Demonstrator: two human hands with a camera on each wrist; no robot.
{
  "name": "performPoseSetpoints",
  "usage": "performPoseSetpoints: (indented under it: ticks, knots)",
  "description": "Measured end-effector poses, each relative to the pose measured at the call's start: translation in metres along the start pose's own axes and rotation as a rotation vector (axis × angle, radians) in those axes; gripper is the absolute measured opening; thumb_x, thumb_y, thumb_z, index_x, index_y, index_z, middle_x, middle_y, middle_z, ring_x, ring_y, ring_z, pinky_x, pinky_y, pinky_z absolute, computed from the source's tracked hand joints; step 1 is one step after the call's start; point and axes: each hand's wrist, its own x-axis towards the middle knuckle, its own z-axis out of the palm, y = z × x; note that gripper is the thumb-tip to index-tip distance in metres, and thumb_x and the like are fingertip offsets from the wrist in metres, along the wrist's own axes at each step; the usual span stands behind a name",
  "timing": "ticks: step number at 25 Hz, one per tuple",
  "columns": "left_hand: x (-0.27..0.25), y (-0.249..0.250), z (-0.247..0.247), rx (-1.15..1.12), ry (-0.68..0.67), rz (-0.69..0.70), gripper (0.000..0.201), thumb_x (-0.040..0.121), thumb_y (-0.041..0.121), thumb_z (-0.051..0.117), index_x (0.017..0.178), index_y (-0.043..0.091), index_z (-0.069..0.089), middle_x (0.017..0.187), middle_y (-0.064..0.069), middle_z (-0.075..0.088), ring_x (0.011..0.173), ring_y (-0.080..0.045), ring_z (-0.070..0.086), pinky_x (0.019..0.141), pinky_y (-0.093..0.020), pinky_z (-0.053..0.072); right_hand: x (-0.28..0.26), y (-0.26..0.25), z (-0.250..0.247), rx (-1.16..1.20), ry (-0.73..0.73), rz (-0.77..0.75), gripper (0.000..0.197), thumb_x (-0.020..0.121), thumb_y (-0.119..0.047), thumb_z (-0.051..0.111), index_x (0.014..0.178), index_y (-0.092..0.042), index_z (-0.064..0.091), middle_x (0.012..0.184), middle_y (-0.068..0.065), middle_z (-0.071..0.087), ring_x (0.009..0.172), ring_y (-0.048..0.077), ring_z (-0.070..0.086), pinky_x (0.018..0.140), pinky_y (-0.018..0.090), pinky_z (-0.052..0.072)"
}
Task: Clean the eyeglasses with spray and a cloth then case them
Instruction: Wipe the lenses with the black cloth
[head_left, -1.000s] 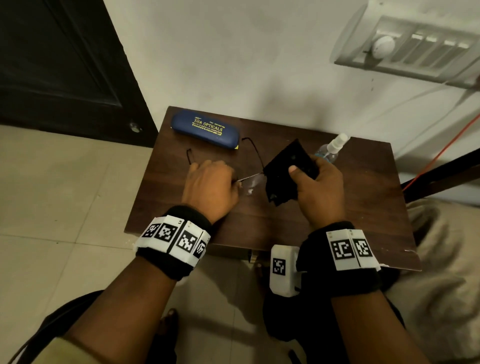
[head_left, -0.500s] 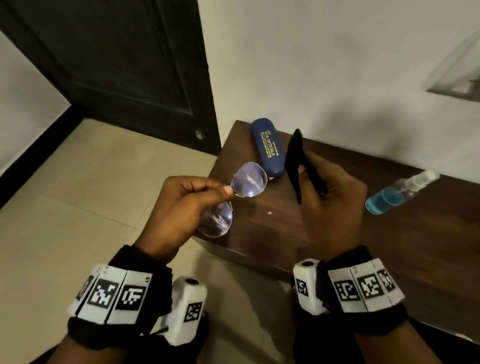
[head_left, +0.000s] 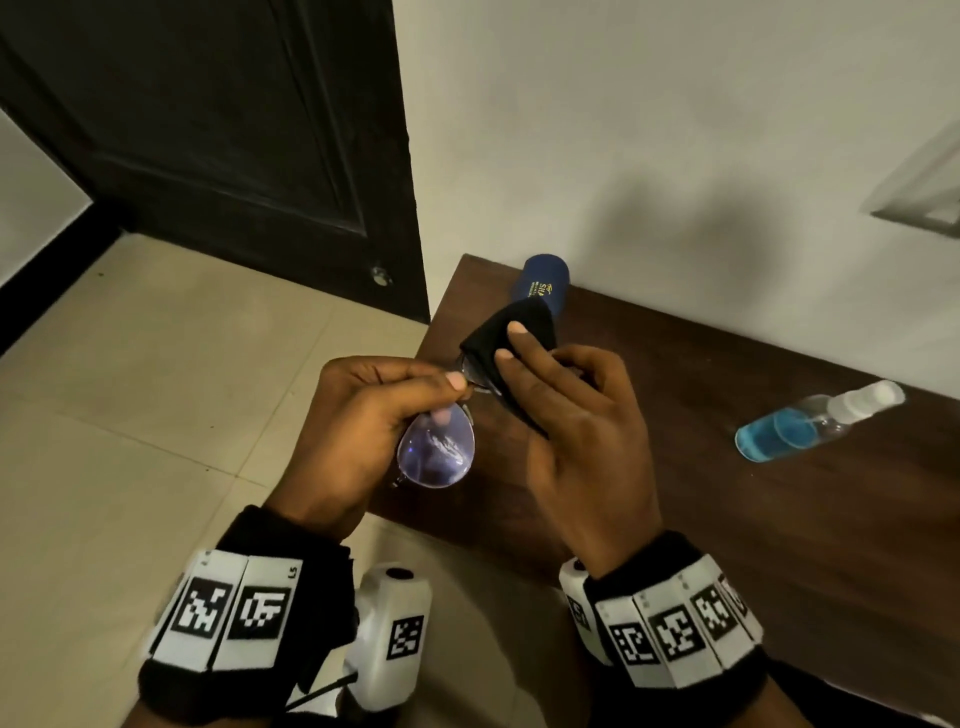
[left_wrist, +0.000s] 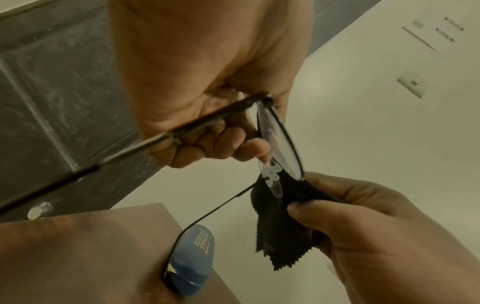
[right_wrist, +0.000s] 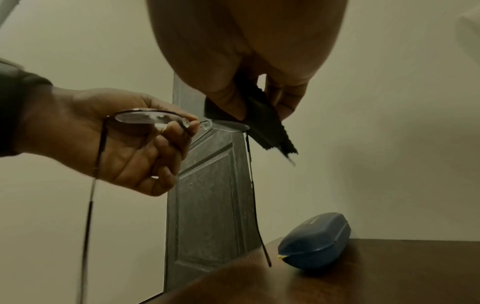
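Observation:
My left hand (head_left: 363, 426) pinches the thin-framed eyeglasses (head_left: 436, 449) at the bridge, above the table's left edge. The near lens (left_wrist: 279, 139) faces up and shows smears. My right hand (head_left: 566, 415) holds a black cloth (head_left: 511, 332) folded over the far lens, thumb below and fingers on top. In the right wrist view the cloth (right_wrist: 267, 125) wraps that lens edge, and both temple arms (right_wrist: 255, 195) hang down open. The blue glasses case (head_left: 540, 283) lies shut at the table's back left. A spray bottle (head_left: 810, 421) with blue liquid lies on its side at the right.
The dark wooden table (head_left: 727, 493) stands against a white wall (head_left: 675, 130). A dark door (head_left: 234, 130) is at the left, with tiled floor (head_left: 156, 389) below. A white wall fitting (head_left: 930, 197) shows at the right edge.
My left hand lifted the glasses off the table. My right hand then brought the cloth over and closed it on the far lens. The head view swung left.

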Motion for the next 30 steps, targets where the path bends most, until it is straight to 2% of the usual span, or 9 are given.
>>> performPoseSetpoints:
  ticks: [1,3,7,12,18,23,26,27,30]
  knots:
    - [0.001,-0.002,-0.001,0.016,0.034,0.012,0.021,0.086,0.005,0.061,0.077,-0.011,0.069,0.064,-0.021,0.063,0.062,-0.024,0.061,0.071,-0.029,0.052,0.003,-0.002,0.003,0.006,0.003,0.036,0.049,0.08,-0.01,0.037,0.12,-0.01,0.065,0.127,0.002,0.062,0.099,0.02,0.044,0.075,0.032,0.052]
    - [0.001,-0.003,0.0,0.027,0.043,0.011,0.023,0.085,0.007,0.062,0.077,-0.013,0.068,0.061,-0.016,0.064,0.06,-0.021,0.062,0.069,-0.027,0.052,0.008,-0.006,0.007,0.019,-0.013,0.057,0.049,0.081,-0.011,0.037,0.121,-0.01,0.064,0.127,0.001,0.062,0.093,0.017,0.043,0.071,0.029,0.05]
    - [-0.001,-0.002,-0.012,0.056,0.03,0.056,0.038,0.084,0.0,0.059,0.049,0.016,0.065,0.045,0.006,0.057,0.047,-0.006,0.055,0.055,-0.015,0.046,0.009,-0.019,0.01,0.047,-0.059,-0.088,0.046,0.079,-0.01,0.039,0.114,-0.01,0.068,0.123,0.001,0.065,0.091,0.017,0.041,0.069,0.027,0.046]
    - [-0.002,0.0,-0.019,0.109,-0.091,0.055,0.016,0.083,0.009,0.065,0.068,0.006,0.07,0.051,0.008,0.063,0.053,-0.005,0.06,0.059,-0.015,0.049,0.007,-0.004,0.012,0.014,0.005,0.035,0.048,0.075,0.007,0.065,0.12,-0.01,0.064,0.124,0.001,0.064,0.088,0.017,0.04,0.067,0.028,0.046]
    - [0.007,-0.006,-0.019,0.162,-0.089,0.092,0.017,0.083,0.001,0.062,0.069,-0.003,0.07,0.053,0.001,0.062,0.056,-0.009,0.059,0.059,-0.015,0.047,0.003,-0.009,0.011,0.027,-0.086,-0.116,0.045,0.081,-0.008,0.038,0.115,-0.012,0.068,0.124,-0.002,0.064,0.09,0.019,0.043,0.068,0.026,0.045]
    - [0.012,-0.003,-0.02,0.162,-0.13,0.103,0.012,0.081,0.006,0.067,0.074,0.0,0.074,0.066,-0.014,0.069,0.06,-0.013,0.064,0.061,-0.013,0.048,0.013,-0.003,0.014,0.018,-0.025,0.038,0.048,0.08,-0.01,0.036,0.117,-0.011,0.067,0.123,-0.002,0.065,0.09,0.018,0.04,0.066,0.03,0.05]
    - [0.019,-0.003,-0.021,0.106,-0.15,0.116,0.02,0.071,0.013,0.064,0.053,0.021,0.07,0.05,0.001,0.062,0.052,-0.008,0.059,0.057,-0.014,0.045,0.008,-0.009,0.014,0.029,-0.071,-0.08,0.046,0.081,-0.007,0.037,0.115,-0.01,0.068,0.125,-0.001,0.064,0.089,0.019,0.042,0.065,0.03,0.048]
    - [0.02,-0.005,-0.021,0.095,-0.156,0.119,0.023,0.069,0.014,0.061,0.049,0.022,0.066,0.047,0.005,0.059,0.05,-0.006,0.056,0.055,-0.014,0.043,0.006,-0.009,0.014,0.038,-0.074,-0.102,0.046,0.082,-0.007,0.037,0.114,-0.01,0.069,0.125,-0.001,0.064,0.089,0.02,0.043,0.064,0.031,0.048]
    - [0.021,-0.006,-0.017,0.077,-0.162,0.127,0.013,0.076,0.008,0.067,0.065,0.006,0.073,0.052,-0.001,0.063,0.051,-0.008,0.058,0.058,-0.015,0.046,0.007,0.003,0.011,-0.006,-0.026,-0.033,0.047,0.08,-0.006,0.036,0.115,-0.01,0.068,0.124,-0.001,0.064,0.089,0.02,0.042,0.063,0.033,0.048]
